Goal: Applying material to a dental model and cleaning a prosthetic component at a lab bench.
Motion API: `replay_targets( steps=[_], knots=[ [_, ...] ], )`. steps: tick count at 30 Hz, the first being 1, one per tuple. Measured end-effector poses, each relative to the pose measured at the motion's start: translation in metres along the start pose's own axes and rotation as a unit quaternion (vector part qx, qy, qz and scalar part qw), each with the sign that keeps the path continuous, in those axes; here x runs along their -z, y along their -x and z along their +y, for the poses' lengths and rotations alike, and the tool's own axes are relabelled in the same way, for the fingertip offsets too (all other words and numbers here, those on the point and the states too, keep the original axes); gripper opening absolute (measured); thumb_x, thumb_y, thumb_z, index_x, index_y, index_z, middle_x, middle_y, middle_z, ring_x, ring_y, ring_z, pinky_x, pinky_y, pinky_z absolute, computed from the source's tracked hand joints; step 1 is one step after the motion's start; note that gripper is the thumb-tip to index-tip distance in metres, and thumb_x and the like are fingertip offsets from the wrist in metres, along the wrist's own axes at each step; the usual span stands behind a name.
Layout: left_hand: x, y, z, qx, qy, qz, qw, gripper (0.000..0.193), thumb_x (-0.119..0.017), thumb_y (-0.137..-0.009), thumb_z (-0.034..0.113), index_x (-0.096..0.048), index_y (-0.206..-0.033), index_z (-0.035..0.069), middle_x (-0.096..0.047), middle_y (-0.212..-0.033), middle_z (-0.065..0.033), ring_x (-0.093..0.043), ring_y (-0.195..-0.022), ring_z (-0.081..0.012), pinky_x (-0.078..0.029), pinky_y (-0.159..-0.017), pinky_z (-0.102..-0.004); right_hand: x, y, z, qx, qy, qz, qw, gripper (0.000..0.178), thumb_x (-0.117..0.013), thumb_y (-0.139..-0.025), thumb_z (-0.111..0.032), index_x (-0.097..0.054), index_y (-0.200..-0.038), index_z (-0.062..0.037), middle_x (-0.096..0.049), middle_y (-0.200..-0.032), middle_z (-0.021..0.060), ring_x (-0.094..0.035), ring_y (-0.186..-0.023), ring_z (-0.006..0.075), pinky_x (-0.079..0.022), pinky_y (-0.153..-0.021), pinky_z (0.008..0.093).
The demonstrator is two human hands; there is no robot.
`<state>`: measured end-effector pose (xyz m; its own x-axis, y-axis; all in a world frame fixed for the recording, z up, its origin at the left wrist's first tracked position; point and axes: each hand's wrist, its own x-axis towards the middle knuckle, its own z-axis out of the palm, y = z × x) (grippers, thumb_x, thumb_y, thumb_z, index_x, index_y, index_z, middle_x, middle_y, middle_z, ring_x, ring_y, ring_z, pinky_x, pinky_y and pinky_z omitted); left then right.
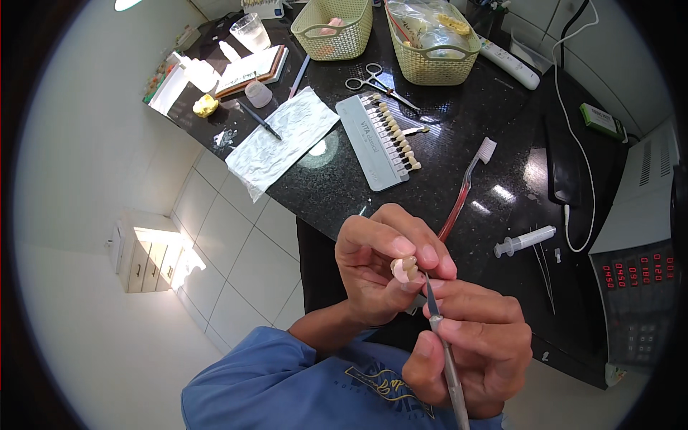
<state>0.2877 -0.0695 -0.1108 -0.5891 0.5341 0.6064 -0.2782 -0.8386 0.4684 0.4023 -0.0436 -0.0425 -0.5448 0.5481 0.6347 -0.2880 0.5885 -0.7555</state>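
Note:
My left hand [376,251] pinches a small dental piece [405,269] between thumb and fingers, above the desk's front edge. It has tooth-coloured crowns and a pale pinkish base; the fingers hide part of it. In my right hand [484,340] is a scalpel-like knife [451,376] with a round metal handle, gripped like a pen. Its narrow dark blade points up, close beside the dental piece. Whether the tip touches the piece I cannot tell. Just beyond my left fingers lies a toothbrush [466,188] with a red handle.
On the black desk lie a tooth shade guide [369,147], scissor-handled forceps [383,87], a syringe [525,241] and tweezers [544,272]. A white paper towel [283,147] bears a dark pen-like tool. Two baskets [333,50] stand behind. At right is a grey machine [634,236] with red digits.

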Motion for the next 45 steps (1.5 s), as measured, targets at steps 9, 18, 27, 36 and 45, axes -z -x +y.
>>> replay_targets(
  steps=[9,18,27,36,45],
  knots=[
    [0.001,-0.005,0.002,-0.055,-0.063,-0.010,0.996,0.026,-0.066,-0.087,0.002,-0.050,-0.107,0.003,-0.056,-0.095,-0.0157,-0.068,-0.079,-0.0233,-0.060,-0.068,-0.0292,0.005,-0.002,-0.002,0.009,0.049,-0.041,0.998,0.029,-0.067,-0.068,0.004,-0.055,-0.095,0.0024,-0.060,-0.086,0.0170,-0.067,-0.084,0.0303,-0.059,-0.075,0.0363],
    [0.002,-0.007,0.002,-0.072,-0.099,-0.016,0.992,0.028,-0.068,-0.086,0.002,-0.051,-0.108,0.003,-0.057,-0.094,-0.0144,-0.069,-0.079,-0.0241,-0.061,-0.067,-0.0299,0.007,-0.004,-0.002,-0.007,0.056,-0.046,0.997,0.029,-0.067,-0.069,0.003,-0.056,-0.096,0.0012,-0.061,-0.084,0.0165,-0.067,-0.085,0.0310,-0.058,-0.076,0.0369],
    [0.003,-0.007,-0.001,-0.074,-0.084,-0.027,0.993,0.032,-0.072,-0.082,0.000,-0.053,-0.107,0.003,-0.058,-0.095,-0.0149,-0.069,-0.080,-0.0246,-0.061,-0.068,-0.0305,0.008,-0.004,-0.002,-0.015,0.058,-0.052,0.997,0.030,-0.068,-0.069,0.003,-0.056,-0.096,0.0009,-0.062,-0.083,0.0168,-0.068,-0.084,0.0310,-0.058,-0.076,0.0375],
    [0.004,-0.007,0.001,-0.069,-0.074,-0.039,0.994,0.034,-0.073,-0.080,-0.001,-0.053,-0.108,0.002,-0.058,-0.095,-0.0151,-0.069,-0.081,-0.0257,-0.061,-0.069,-0.0313,0.009,-0.004,-0.002,0.008,0.080,-0.062,0.995,0.029,-0.068,-0.069,0.002,-0.057,-0.095,0.0005,-0.063,-0.082,0.0158,-0.068,-0.082,0.0303,-0.059,-0.076,0.0388],
    [0.002,-0.005,-0.003,-0.081,-0.074,-0.032,0.993,0.031,-0.069,-0.083,-0.003,-0.051,-0.108,0.002,-0.057,-0.096,-0.0154,-0.069,-0.082,-0.0258,-0.061,-0.070,-0.0310,0.011,-0.001,-0.006,0.003,0.089,-0.061,0.994,0.029,-0.066,-0.072,0.000,-0.054,-0.098,0.0007,-0.061,-0.085,0.0174,-0.067,-0.083,0.0296,-0.059,-0.074,0.0383]
  ],
)
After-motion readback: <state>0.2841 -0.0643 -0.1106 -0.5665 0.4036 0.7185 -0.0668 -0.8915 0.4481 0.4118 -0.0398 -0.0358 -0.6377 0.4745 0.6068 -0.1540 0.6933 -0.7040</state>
